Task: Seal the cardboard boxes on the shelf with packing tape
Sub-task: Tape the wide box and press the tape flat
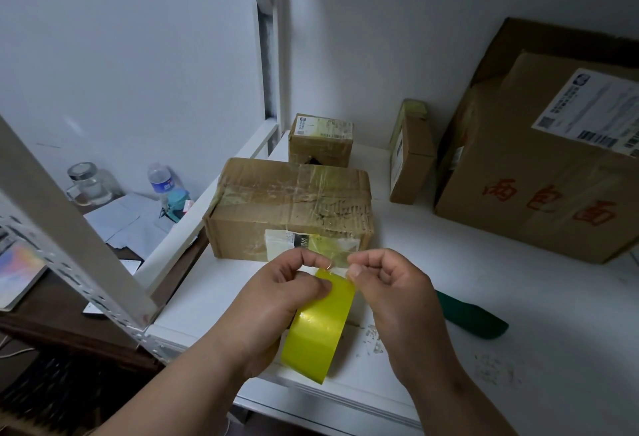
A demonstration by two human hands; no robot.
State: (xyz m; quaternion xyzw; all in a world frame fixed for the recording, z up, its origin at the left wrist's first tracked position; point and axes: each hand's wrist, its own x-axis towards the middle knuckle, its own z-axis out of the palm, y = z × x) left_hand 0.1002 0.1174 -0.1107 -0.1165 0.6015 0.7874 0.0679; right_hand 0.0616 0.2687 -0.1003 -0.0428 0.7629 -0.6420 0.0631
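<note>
My left hand (pixel 280 300) grips a roll of yellow packing tape (pixel 321 335) above the front of the white shelf (pixel 449 383). My right hand (pixel 387 283) pinches the loose tape end (pixel 332 252), a short clear-yellow strip pulled up from the roll. Just behind my hands lies a medium cardboard box (pixel 294 207), taped over its top. A small box (pixel 321 140) stands behind it, a narrow box (pixel 411 155) stands upright to the right, and a large box (pixel 553 166) with red characters fills the right side.
A dark green object (pixel 473 318) lies on the shelf right of my right hand. The perforated metal shelf post (pixel 69 245) rises at the left. Beyond it, a lower desk holds a glass jar (pixel 86 183), a water bottle (pixel 160 179) and papers.
</note>
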